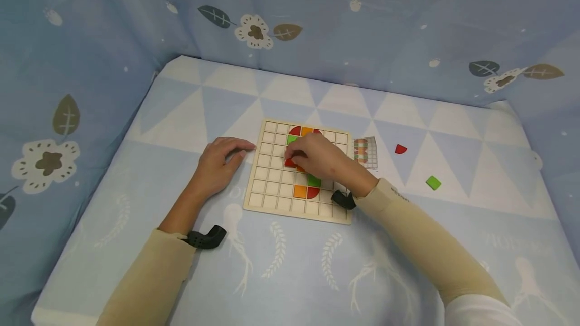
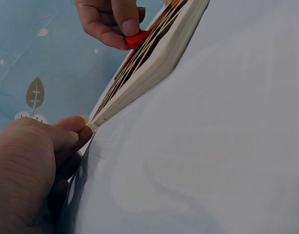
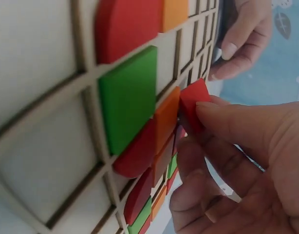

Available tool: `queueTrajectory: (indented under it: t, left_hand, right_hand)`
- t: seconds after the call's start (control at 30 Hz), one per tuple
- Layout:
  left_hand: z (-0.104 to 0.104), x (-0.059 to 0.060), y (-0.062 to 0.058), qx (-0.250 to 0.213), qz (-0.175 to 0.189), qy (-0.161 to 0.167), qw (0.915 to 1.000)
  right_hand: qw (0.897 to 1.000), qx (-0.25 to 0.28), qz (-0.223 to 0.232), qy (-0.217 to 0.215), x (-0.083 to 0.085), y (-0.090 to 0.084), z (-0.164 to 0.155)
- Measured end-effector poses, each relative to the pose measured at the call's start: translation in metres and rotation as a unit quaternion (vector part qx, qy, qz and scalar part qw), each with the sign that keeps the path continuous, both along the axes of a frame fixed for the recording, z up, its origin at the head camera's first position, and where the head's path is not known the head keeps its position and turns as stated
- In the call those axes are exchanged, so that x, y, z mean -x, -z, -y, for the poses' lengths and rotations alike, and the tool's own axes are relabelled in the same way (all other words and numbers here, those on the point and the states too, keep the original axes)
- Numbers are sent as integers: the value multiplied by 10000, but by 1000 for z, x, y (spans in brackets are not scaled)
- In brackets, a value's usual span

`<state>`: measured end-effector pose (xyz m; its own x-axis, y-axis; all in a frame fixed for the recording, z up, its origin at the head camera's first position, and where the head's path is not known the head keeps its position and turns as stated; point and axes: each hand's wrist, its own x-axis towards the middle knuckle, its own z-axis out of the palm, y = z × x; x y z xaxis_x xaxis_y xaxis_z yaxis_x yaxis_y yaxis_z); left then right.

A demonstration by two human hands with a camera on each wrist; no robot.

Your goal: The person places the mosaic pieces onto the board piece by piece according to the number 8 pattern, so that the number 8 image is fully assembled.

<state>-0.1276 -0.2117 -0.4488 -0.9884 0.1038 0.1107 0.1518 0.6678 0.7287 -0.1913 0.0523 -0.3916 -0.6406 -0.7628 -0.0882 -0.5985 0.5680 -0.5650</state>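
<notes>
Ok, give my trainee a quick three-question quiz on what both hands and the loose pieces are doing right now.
1. True or false: the right hand pinches a red piece over the board.
2. What does the left hand touch? A) the board's left edge B) the green square C) the pattern card
3. Which two loose pieces lie on the cloth right of the board?

Key: 1 true. 2 A. 3 the red quarter and the green square.

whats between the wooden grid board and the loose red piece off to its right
In the head view, a small pattern card lies between the board and the loose red piece.
</notes>
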Motion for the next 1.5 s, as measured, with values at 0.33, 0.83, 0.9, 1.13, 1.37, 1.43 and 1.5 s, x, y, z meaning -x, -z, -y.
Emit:
queueTrajectory:
  t: [0.33,0.83,0.9,1.13,1.37,1.43,1.5]
  left_hand:
    - [0,0,-2,-60,-15,26,10000]
    - [0,0,-3,-27,-40,21,10000]
    - [0,0,-2,-63,-56,37,10000]
    - [-1,0,0,9,-74,-15,10000]
    - [-2,-1,-2,5,-34,-21,10000]
    - [-2,-1,-2,-9,-43,-32,10000]
    - [-2,-2,-2,-9,-40,-53,10000]
  right_hand:
    - [9986,48,-521,-89,-6,6,-1]
    - [9893,-242,-1435,133,-20,8,1]
    - [9873,-390,-1526,185,-23,8,1]
    - [9799,-596,-1885,257,-29,7,1]
    - [9815,-365,-1826,439,-49,6,-5]
    - [9815,-200,-1866,378,-54,6,-10]
    - [9814,-4,-1875,411,-60,6,-18]
